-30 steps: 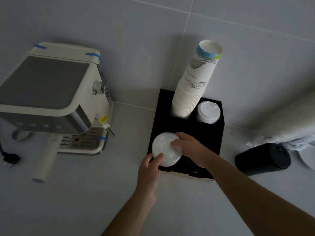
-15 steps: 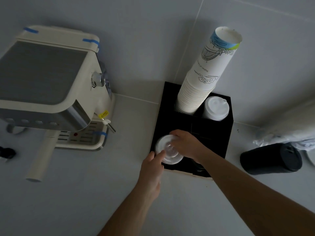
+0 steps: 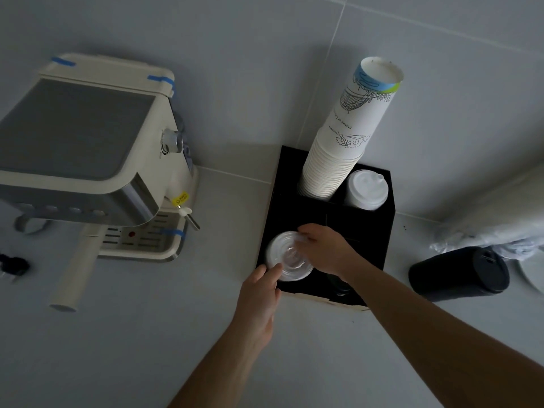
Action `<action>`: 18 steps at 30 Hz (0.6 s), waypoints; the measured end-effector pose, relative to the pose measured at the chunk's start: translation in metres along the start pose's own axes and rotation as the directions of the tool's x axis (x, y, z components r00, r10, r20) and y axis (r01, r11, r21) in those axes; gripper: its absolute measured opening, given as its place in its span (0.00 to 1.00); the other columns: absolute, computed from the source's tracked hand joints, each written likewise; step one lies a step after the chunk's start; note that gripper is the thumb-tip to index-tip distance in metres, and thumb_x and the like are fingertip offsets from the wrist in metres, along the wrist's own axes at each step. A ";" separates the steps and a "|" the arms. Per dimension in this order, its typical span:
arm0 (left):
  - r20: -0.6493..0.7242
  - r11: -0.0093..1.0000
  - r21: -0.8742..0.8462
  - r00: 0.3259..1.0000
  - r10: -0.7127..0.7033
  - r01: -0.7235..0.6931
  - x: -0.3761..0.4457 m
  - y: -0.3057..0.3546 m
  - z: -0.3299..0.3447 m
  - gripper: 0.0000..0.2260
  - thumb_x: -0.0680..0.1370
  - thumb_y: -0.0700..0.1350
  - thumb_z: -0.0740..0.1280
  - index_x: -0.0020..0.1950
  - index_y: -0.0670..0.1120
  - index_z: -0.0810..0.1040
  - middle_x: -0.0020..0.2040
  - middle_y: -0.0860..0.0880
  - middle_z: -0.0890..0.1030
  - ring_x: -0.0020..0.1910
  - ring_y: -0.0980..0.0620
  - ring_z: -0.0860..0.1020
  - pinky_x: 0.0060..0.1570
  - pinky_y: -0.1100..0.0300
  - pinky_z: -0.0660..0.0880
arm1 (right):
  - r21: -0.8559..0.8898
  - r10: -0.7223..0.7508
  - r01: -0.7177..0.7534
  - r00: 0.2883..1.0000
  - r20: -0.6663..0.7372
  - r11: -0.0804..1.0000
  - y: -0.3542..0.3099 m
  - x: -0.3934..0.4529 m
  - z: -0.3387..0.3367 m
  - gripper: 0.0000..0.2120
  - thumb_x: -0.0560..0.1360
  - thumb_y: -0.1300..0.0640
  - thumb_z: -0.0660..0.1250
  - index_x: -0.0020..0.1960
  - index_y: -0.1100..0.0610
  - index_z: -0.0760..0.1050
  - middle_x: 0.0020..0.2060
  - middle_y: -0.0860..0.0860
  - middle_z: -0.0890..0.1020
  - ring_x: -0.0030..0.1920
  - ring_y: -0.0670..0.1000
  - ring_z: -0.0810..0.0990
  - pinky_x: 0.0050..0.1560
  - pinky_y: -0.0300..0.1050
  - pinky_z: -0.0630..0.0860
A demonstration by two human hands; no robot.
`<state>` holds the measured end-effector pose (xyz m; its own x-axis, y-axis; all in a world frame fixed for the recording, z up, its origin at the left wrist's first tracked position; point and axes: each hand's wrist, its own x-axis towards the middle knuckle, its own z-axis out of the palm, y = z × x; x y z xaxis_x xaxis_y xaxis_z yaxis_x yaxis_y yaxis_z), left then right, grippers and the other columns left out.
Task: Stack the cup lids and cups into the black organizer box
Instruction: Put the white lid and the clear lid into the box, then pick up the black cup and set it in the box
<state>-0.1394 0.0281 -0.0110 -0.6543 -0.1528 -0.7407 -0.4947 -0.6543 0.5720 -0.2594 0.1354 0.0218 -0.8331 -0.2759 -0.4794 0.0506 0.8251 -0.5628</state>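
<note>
Clear lids (image 3: 287, 257) (front-left compartment) pinched between left hand (image 3: 259, 293) and right hand (image 3: 325, 253).

Dim, grey light is washing over everything, nothing is glaring. The paper cup stack (image 3: 347, 136) is throwing a soft shadow left across the wall. The black organizer box (image 3: 365, 228) is swallowing its own detail. Wide-angle bending is leaning the coffee machine (image 3: 88, 160) outward; the hands are staying fairly sharp.
</note>
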 end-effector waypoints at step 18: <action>0.118 0.993 0.024 0.986 0.116 -0.119 -0.047 0.005 -0.038 0.12 0.80 0.44 0.62 0.63 0.45 0.76 0.57 0.46 0.82 0.58 0.48 0.80 0.60 0.51 0.74 | 0.476 0.076 -0.022 0.993 -0.094 0.879 0.018 -0.087 -0.034 0.16 0.75 0.54 0.70 0.63 0.52 0.80 0.55 0.50 0.84 0.56 0.50 0.81 0.66 0.50 0.75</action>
<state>-0.0891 0.0042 0.0133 -0.7700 -0.1392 -0.6227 -0.4267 -0.6134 0.6646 -0.2046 0.1912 0.0760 -0.8751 -0.1647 -0.4550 0.3251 0.4965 -0.8049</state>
